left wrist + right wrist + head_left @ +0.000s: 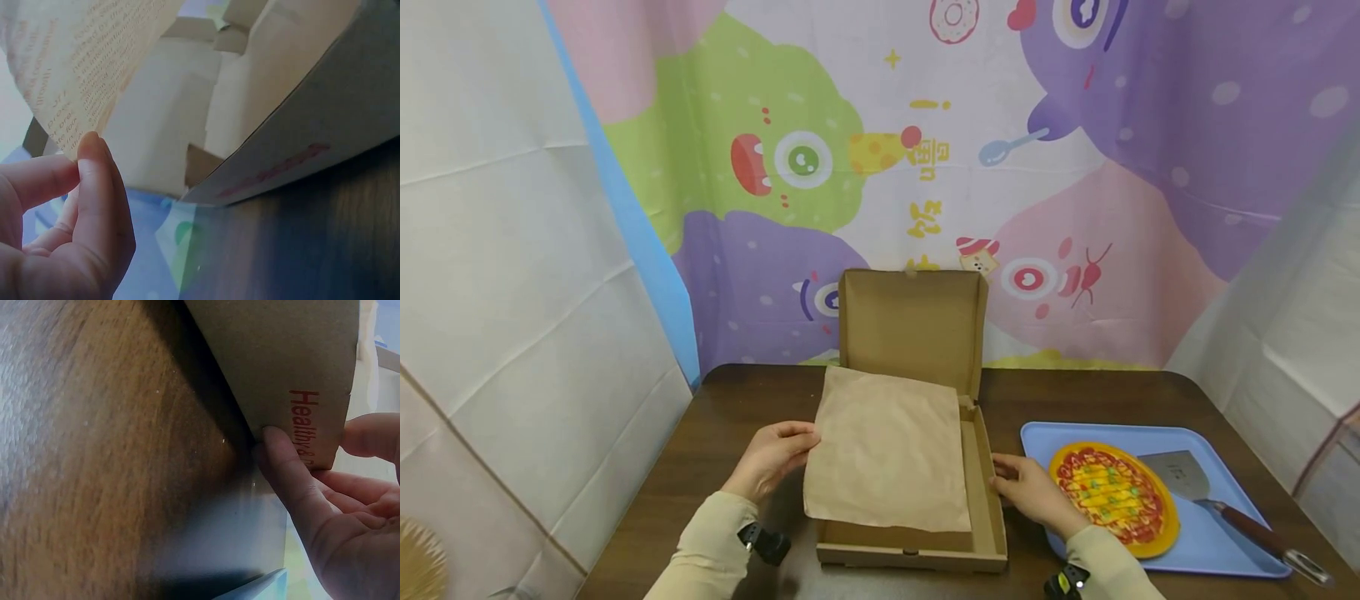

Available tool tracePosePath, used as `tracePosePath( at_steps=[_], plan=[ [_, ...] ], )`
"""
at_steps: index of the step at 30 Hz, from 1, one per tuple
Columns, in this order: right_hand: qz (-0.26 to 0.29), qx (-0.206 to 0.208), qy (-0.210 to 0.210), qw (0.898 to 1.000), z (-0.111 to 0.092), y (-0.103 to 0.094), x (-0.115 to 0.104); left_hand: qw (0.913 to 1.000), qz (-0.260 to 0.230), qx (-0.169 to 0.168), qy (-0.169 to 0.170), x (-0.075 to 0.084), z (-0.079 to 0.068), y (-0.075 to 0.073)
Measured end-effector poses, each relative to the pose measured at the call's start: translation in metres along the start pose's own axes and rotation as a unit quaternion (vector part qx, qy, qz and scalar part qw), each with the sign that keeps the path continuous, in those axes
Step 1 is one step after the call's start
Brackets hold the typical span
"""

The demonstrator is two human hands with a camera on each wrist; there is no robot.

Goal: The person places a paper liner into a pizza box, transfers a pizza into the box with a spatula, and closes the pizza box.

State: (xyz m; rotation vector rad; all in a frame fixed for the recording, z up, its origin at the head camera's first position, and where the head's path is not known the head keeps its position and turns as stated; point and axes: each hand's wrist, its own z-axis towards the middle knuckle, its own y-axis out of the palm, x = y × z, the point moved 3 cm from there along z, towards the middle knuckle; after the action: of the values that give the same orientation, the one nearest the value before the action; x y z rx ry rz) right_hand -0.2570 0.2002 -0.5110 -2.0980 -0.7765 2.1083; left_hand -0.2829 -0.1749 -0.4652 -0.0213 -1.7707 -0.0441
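Observation:
A cardboard pizza box (912, 329) stands on the table with its lid raised at the back. Over its tray part hangs a square sheet of brown paper (887, 450), covering much of the box floor. My left hand (772, 458) pinches the sheet's left edge between thumb and fingertips; the left wrist view shows print on the paper (94, 75). At the box's right wall, my right hand (1037, 492) holds the side, with fingertips on the outer face beside red lettering (303, 419) and the thumb at the rim.
To the right lies a blue tray (1195, 550) bearing a pizza (1112, 496) with a yellow crust. A pizza server (1180, 475) rests beside it, its brown handle reaching past the tray's edge. A cartoon-print curtain (820, 108) hangs behind the dark wooden table (715, 417).

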Motion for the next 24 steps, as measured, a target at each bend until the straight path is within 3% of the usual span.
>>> tracePosePath(
  at_steps=[8,11,14,24],
  plan=[
    [-0.01,0.005,0.001,1.0,0.0,0.0,-0.001,0.9995,0.016,0.029,-0.001,-0.011,0.008,0.021],
    [-0.008,0.004,0.002,1.0,0.0,0.0,-0.001,0.9995,0.014,0.025,0.01,-0.015,0.01,0.026],
    [-0.005,-0.001,0.004,1.0,0.0,0.0,-0.002,0.999,0.015,0.004,0.041,-0.019,0.013,0.027],
    [0.008,-0.008,0.014,1.0,-0.001,0.0,-0.002,0.993,0.1,0.049,0.04,-0.018,0.006,0.046]
  ],
)
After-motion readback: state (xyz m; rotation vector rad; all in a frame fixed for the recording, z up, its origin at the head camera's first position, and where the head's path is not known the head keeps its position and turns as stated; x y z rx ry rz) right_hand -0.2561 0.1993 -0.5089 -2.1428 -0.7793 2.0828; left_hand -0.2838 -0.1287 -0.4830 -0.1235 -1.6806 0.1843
